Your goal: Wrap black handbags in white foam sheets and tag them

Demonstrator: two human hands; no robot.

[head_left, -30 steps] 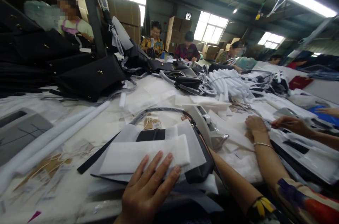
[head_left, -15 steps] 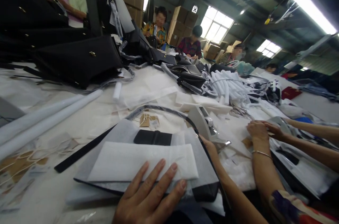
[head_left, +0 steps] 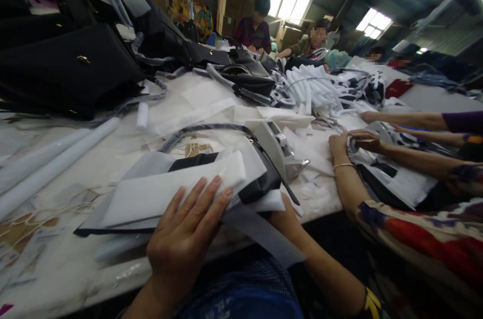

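Observation:
A black handbag [head_left: 260,185] lies on the table in front of me, its curved handle [head_left: 215,128] wrapped in clear plastic. White tissue paper covers much of its face, and on top rests a folded white foam sheet [head_left: 151,193]. My left hand [head_left: 184,233] presses flat on this sheet, fingers stretched out. Below the bag's right end is my right hand [head_left: 287,218], near a protruding white sheet; its fingers are hidden. A translucent strip [head_left: 264,236] hangs from the bag past the table edge.
A grey-white tape dispenser [head_left: 273,143] stands behind the bag. Black bags [head_left: 68,65] are piled at left, near white foam tubes [head_left: 68,168]. Bundled white tubes [head_left: 313,87] lie farther back. At right, a co-worker's arms [head_left: 350,178] handle another bag.
My right hand has moved from the bag's far right side to below its front right end. The bag's right end has tilted, and the translucent strip now hangs down. The view has shifted.

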